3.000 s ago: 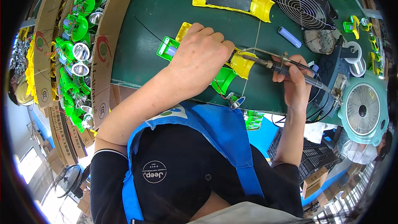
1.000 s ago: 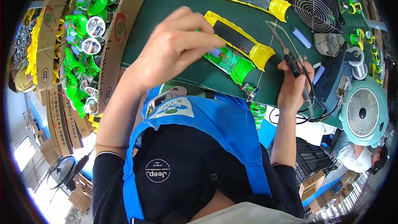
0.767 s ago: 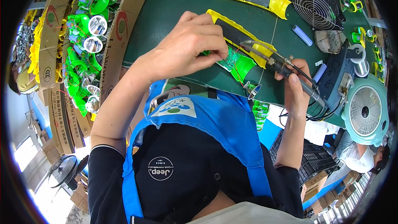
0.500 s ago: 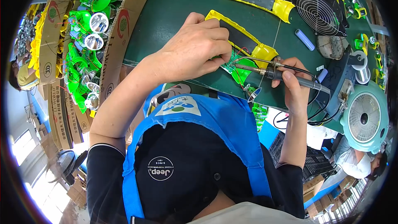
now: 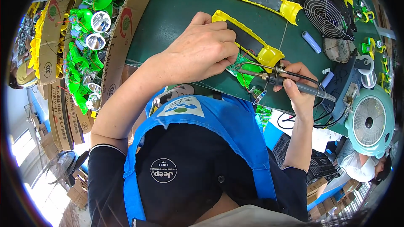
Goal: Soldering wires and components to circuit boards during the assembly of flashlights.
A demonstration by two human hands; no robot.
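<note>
My right hand [image 5: 298,87] grips a soldering iron [image 5: 306,89] by its dark handle. A thin metal tube runs alongside its tip, which points left over a green plastic housing [image 5: 249,68]. Closed fingers of my left hand [image 5: 206,49] meet at the left end of that housing, beside a small green circuit board with thin wires; what they pinch is hidden. A small shiny reflector [image 5: 260,97] hangs at the housing's near end, by the table edge. Just beyond lies a yellow plastic shell [image 5: 269,54] with a dark grey panel, partly behind my left hand.
Yellow shells [image 5: 290,10] lie farther back on the green table [image 5: 172,14]. On the right are a black fan with a wire guard [image 5: 326,14], a blue cylindrical cell [image 5: 311,42], a solder spool [image 5: 368,79] and a teal fan [image 5: 369,120]. A carton [image 5: 123,29] of green lamp parts stands left.
The soldering iron has shifted slightly, its tip still over the green housing. The reflector has turned more edge-on. My left hand has barely moved.
</note>
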